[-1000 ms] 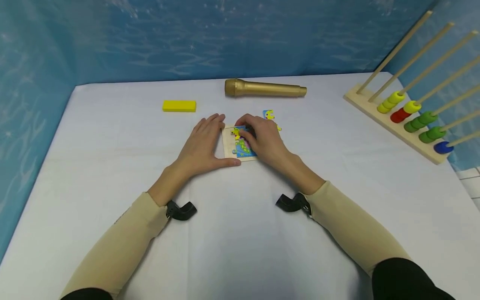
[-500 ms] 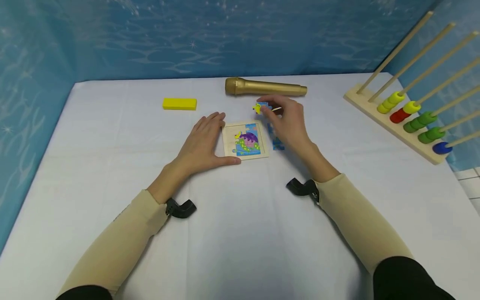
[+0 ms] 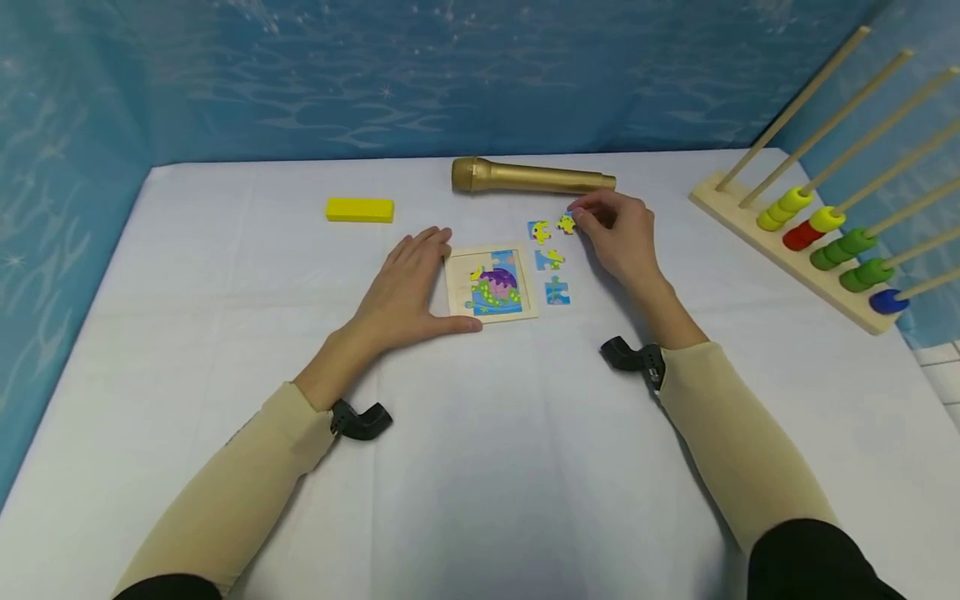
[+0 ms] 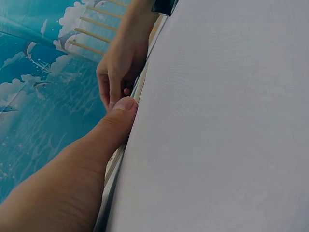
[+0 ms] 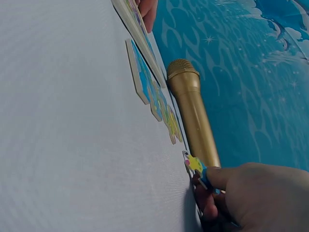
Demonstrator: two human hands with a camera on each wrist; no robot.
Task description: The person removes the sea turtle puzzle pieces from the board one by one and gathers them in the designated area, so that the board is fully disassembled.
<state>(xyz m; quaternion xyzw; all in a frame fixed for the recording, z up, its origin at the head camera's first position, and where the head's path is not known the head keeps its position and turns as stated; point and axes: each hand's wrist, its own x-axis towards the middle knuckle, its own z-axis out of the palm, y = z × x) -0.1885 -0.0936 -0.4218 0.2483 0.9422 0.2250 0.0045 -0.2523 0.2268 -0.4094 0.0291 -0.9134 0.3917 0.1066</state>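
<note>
Bordering the white table (image 3: 465, 483), a blue curtain (image 3: 375, 83) is hung far and left. A piece (image 3: 566, 222) is pinched by the right hand (image 3: 621, 237), right of the board (image 3: 459, 283), which is touched by the straight-fingered left hand (image 3: 405, 292).

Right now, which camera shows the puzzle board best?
The head view, because it shows the puzzle board from above, almost whole. The right wrist view has only part, slanted; the left wrist view, just a thin edge.
</note>
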